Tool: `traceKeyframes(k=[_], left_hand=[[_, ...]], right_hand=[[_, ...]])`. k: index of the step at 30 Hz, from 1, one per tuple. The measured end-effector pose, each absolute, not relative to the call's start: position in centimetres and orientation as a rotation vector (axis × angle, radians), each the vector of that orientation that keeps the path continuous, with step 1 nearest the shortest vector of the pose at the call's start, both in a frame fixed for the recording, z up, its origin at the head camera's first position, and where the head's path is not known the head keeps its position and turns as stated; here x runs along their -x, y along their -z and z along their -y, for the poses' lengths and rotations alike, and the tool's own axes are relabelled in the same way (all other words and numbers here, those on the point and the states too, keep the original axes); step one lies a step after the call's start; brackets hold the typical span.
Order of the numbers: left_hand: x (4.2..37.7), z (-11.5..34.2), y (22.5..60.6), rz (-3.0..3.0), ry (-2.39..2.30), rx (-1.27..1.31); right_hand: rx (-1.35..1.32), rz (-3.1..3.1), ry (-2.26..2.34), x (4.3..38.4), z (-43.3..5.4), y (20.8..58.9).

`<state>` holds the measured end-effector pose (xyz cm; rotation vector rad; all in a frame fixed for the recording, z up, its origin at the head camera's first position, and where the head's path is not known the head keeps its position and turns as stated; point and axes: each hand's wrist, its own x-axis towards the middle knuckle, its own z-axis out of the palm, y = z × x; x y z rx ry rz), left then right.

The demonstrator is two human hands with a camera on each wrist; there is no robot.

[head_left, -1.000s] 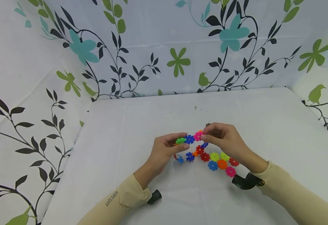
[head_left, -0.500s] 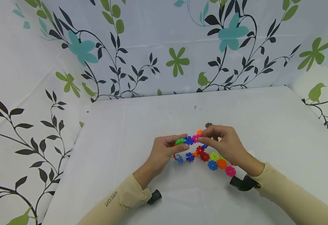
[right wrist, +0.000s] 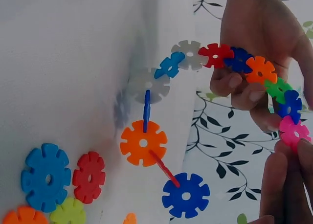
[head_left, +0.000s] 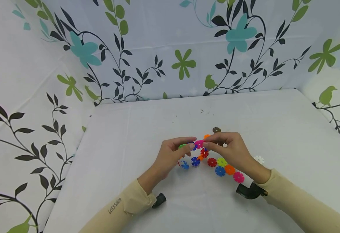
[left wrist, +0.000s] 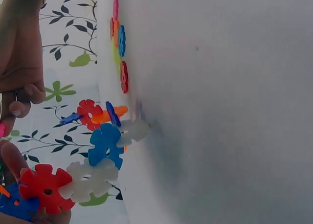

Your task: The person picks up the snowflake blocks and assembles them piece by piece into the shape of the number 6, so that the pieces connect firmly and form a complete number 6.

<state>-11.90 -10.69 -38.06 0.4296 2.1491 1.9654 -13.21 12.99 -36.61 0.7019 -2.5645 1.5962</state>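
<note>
A chain of notched plastic snowflake discs (right wrist: 261,70) hangs between my hands in a curve. My left hand (head_left: 167,155) holds it near the green disc (right wrist: 279,90) and the blue disc (right wrist: 292,105), thumb and fingers on either side. My right hand (head_left: 232,149) pinches a pink disc (right wrist: 295,133), whose notched edge overlaps that blue disc. Further along, a red disc (left wrist: 47,189), a white disc (left wrist: 89,180) and a light blue disc (left wrist: 106,146) slope down toward the table. The chain's other end has an orange disc (right wrist: 143,143) and a dark blue disc (right wrist: 186,195).
Loose discs lie right of the chain on the white-covered table (head_left: 146,123): light blue (head_left: 220,171), orange (head_left: 230,169), pink (head_left: 238,177) and yellow (head_left: 221,161). A brown disc (head_left: 216,130) lies beyond my right hand, a white disc (head_left: 258,159) beside that wrist. Patterned cloth (head_left: 146,48) hangs behind.
My right hand has moved left with the pink disc, closer to my left fingertips. The left fingers have shifted over the blue disc. The brown and white discs now show beside my right hand.
</note>
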Motion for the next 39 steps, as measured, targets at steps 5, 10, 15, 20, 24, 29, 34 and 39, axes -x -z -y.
traceKeyframes(k=[5, 10, 15, 20, 24, 29, 34, 39], left_hand=[[12.0, 10.7, 38.0, -2.279, -1.925, -0.386], [12.4, 11.1, 38.0, -2.202, -1.997, -0.176], [12.7, 11.6, 38.1, -2.052, -2.079, -0.034], [12.7, 11.9, 38.1, -1.993, -2.108, -0.01], [12.8, 12.0, 38.1, -1.954, -2.135, -0.021], [12.8, 12.0, 38.1, -1.902, -2.159, -0.013], [12.8, 12.0, 38.0, -1.827, -2.197, 0.01], [12.8, 12.1, 38.0, -1.74, -2.242, 0.022]], right_hand=[[-0.719, 2.594, -1.616, 13.3, -13.0, 36.7], [-0.683, 2.6, -1.59, 13.7, -13.8, 37.3], [-0.597, 2.574, -1.572, 14.1, -15.5, 38.1], [-0.482, 2.578, -1.552, 14.4, -17.3, 38.9], [-0.362, 2.579, -1.543, 14.4, -18.6, 39.5], [-0.268, 2.579, -1.525, 14.4, -20.3, 40.1], [-0.173, 2.605, -1.503, 14.5, -22.0, 40.7], [-0.071, 2.658, -1.467, 14.6, -24.1, 41.2]])
